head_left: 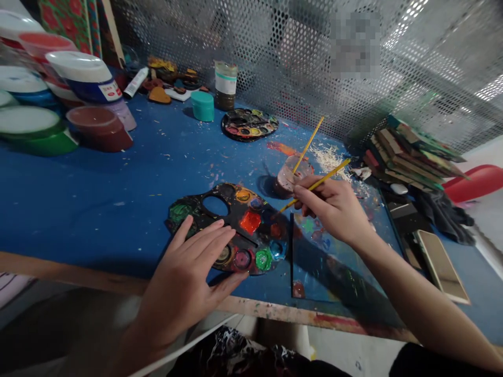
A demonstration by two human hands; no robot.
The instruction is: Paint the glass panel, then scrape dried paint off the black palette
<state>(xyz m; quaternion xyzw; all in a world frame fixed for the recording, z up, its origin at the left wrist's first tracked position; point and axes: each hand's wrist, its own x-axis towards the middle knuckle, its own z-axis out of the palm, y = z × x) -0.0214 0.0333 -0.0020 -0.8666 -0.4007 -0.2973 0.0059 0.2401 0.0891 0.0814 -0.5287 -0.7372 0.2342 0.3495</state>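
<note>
My right hand (334, 207) pinches a yellow-handled paintbrush (328, 174), its tip at the right edge of a black paint palette (204, 225). Red, orange, green and blue paint fill the palette's wells. Across the palette's near left part lies my left hand (192, 267), fingers stretched out and apart. Just behind my right hand stands a cup of cloudy liquid (285, 175) with a second yellow brush (310, 141) leaning in it. A thin dark stick lies across the palette by my left fingertips. To the right is a paint-marked blue-green board (334, 267), partly under my right arm's shadow.
Paint tubs (98, 128) crowd the left side. A second palette (249, 124), a turquoise pot (203, 106) and a jar (226, 86) stand at the back before a perforated metal screen (267, 52). On the right are stacked boards (412, 152), a dark cloth (444, 214) and a phone (442, 267).
</note>
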